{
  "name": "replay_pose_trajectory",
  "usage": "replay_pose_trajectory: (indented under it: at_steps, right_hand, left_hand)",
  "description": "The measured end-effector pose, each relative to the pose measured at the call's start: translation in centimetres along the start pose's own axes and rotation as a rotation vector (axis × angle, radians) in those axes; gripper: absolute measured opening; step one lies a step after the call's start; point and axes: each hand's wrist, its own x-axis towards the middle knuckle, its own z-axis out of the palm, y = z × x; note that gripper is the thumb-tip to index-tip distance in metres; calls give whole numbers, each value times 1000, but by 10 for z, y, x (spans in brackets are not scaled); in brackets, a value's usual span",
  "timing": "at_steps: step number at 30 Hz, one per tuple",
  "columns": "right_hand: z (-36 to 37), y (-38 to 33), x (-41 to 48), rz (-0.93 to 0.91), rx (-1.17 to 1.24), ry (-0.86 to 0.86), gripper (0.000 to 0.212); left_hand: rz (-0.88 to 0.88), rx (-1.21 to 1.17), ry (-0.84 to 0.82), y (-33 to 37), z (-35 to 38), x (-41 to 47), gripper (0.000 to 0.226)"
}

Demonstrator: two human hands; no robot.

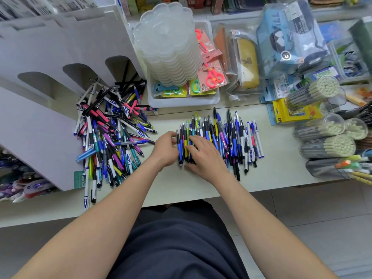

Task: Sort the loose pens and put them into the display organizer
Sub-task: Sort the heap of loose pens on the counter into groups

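A tangled heap of loose pens (112, 129) lies on the left of the table, spilling out from the white display organizer (40, 93) with arched slots. To the right, a row of aligned pens (229, 135) lies side by side, tips pointing away. My left hand (166, 148) touches the row's left edge, fingertips on a blue-and-black pen (180, 146). Over the row's left part my right hand (203, 154) rests flat, fingers spread across several pens. Neither hand has a pen lifted.
A white tray (213, 101) with scissors packs and a stack of clear palettes (169, 45) stands behind the row. Packaged pencil cases (243, 63) and tubs of pencils (326, 146) crowd the right. The table's front edge runs just below my wrists.
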Motion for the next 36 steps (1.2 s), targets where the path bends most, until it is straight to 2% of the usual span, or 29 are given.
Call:
replay_pose_trajectory:
  at_steps: [2, 6, 11, 13, 18, 23, 25, 27, 30, 33, 36]
  right_hand:
    - [0, -1, 2, -11, -6, 34, 69]
    - [-2, -7, 4, -24, -28, -4, 91]
    - [6, -19, 17, -32, -42, -35, 91]
    - [8, -22, 23, -9, -50, -65, 87]
    - [9, -21, 26, 12, -38, -89, 61]
    - [3, -19, 23, -15, -50, -97, 69]
    - [2, -24, 22, -15, -19, -34, 62]
    - [4, -34, 25, -2, 67, 89, 46]
    - [8, -56, 38, 21, 210, 199, 29]
    - [9, -76, 59, 49, 293, 169, 30]
    - [5, -92, 89, 106, 268, 125, 36]
  left_hand:
    - [35, 13, 3, 2, -1, -2, 59]
    - [56, -26, -24, -4, -7, -3, 68]
    - [99, 26, -22, -15, -15, 0, 73]
    - [90, 5, -41, -19, -17, 2, 69]
    - [42, -46, -124, -24, -19, 9, 63]
    - [61, -61, -161, -22, -22, 7, 63]
    - [104, -29, -150, -21, -25, 4, 61]
    - [165, 38, -82, -20, -33, -3, 57]
    - [275, 171, 140, -31, -55, -16, 43]
    - [300, 254, 350, -48, -80, -25, 29]
    - [313, 274, 453, -61, -102, -26, 24]
